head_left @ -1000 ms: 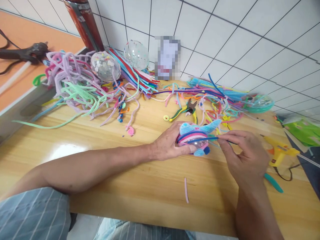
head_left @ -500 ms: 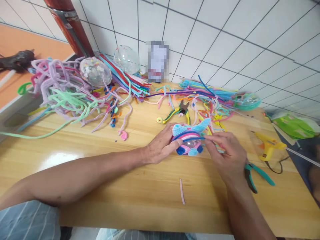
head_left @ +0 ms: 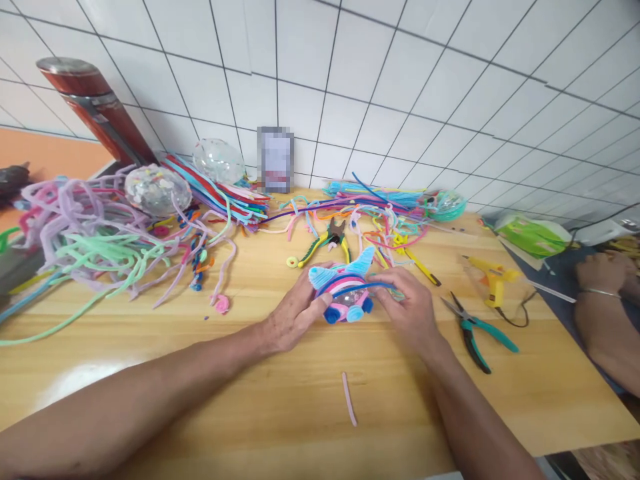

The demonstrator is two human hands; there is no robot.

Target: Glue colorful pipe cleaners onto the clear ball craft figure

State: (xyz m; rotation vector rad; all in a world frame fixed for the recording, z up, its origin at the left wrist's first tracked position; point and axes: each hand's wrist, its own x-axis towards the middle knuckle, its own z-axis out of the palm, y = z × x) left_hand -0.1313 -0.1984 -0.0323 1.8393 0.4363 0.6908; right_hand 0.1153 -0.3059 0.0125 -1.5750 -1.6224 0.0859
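Observation:
Between both hands is a small clear ball (head_left: 353,297) decorated with pipe cleaners, with pink and blue bands, light-blue ear-like pieces on top and blue coils along its lower edge. My left hand (head_left: 295,313) grips its left side, the thumb pressed on the front. A dark-blue pipe cleaner (head_left: 357,287) arches across the front of the ball. Its right end lies in the pinched fingers of my right hand (head_left: 410,307). My right palm and some fingertips are hidden. On the table below the ball lies a short pink pipe cleaner piece (head_left: 349,399).
Teal-handled pliers (head_left: 475,333) and a yellow glue gun (head_left: 495,277) lie to the right. Behind the ball are yellow-green cutters (head_left: 333,240) and loose pipe cleaners (head_left: 105,247). A phone (head_left: 277,160) leans on the wall. Another person's arms (head_left: 605,307) rest at far right.
The camera view has shifted, so most table items appear further left and lower. My right fingers stay pinched on the blue pipe cleaner beside the ball. Another person's arms have come into view.

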